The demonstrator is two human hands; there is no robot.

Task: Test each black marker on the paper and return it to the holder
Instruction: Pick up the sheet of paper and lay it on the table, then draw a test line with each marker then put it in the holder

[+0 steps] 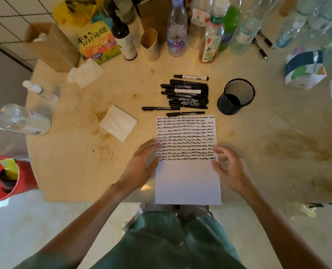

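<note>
Both hands were empty with fingers spread: the left hand [140,167] lay flat on the paper's [187,181] left edge, the right hand [229,169] hovered curled at its right edge. The black markers [186,94] lay piled on the table [268,142] beyond the paper, beside the empty mesh holder [236,97].

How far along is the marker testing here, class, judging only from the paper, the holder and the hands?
Done: rows of black squiggles fill the upper half of the paper. In hand: nothing; the left hand rests on the sheet's left edge and the right hand hovers open at its right edge. Left: the markers all lie piled on the table, and the mesh holder looks empty.
</note>
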